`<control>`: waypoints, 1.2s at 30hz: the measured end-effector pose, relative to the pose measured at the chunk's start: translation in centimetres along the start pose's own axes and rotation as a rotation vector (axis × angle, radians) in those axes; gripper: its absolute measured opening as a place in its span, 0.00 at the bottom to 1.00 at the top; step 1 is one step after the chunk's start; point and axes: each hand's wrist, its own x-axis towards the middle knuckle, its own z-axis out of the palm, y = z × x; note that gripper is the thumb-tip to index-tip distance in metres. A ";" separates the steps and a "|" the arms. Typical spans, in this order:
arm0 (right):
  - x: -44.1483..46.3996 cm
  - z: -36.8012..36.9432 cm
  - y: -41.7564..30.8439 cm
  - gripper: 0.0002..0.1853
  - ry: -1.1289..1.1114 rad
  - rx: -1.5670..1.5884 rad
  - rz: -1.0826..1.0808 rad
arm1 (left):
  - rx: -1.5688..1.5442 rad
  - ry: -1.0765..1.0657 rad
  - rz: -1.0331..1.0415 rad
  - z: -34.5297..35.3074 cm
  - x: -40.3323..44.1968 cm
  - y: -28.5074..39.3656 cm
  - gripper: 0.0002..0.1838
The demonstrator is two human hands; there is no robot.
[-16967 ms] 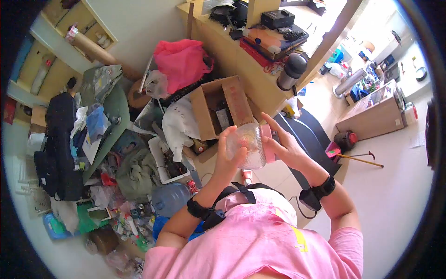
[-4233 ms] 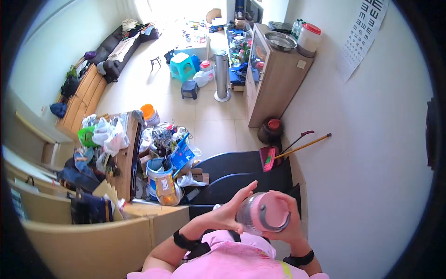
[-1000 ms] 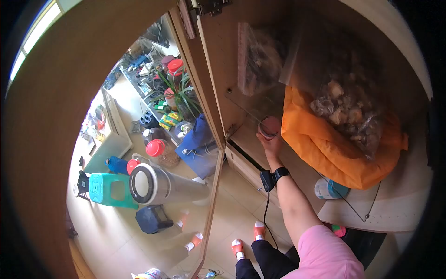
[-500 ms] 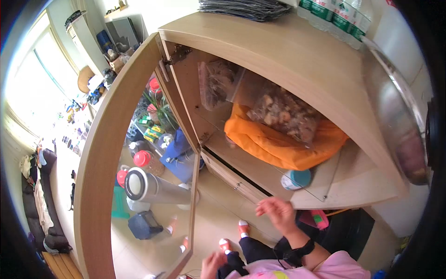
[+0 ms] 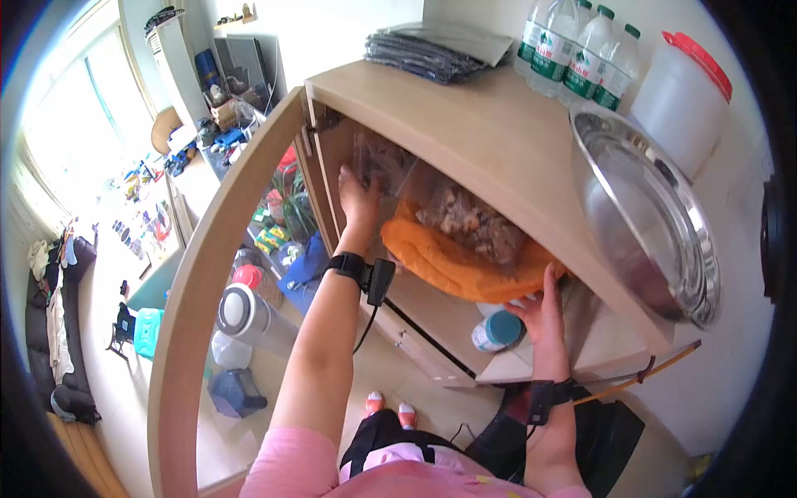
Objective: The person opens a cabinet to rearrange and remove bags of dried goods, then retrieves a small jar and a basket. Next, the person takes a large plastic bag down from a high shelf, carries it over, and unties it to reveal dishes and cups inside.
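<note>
Inside the open pale-wood cabinet [image 5: 490, 108], my right grip [image 5: 535, 299] spreads apart at the rumpled orange cloth bag's [image 5: 452, 272] right end, while my left grip [image 5: 361, 187], closure untellable, is at a clear plastic bag [image 5: 388, 156].

Head view: is looking forward and steeply down from head height.
Cabinet range: is facing the open cabinet [image 5: 498, 116] closely from above, with the orange bag [image 5: 465, 274] lying near mid-frame.
Window range: is taking in the distant window [image 5: 104, 91] at upper left.
</note>
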 end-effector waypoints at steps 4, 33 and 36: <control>1.7 1.6 2.4 0.37 0.218 0.038 -0.023 | 0.077 -0.312 -0.180 2.7 2.4 0.7 0.49; 16.2 1.8 11.6 0.28 -0.047 0.364 0.003 | -1.127 -0.171 -0.698 -25.3 -11.0 7.6 0.36; 18.5 0.1 9.9 0.25 -0.061 0.235 0.004 | -1.146 -0.208 -0.695 -25.4 -10.8 7.7 0.35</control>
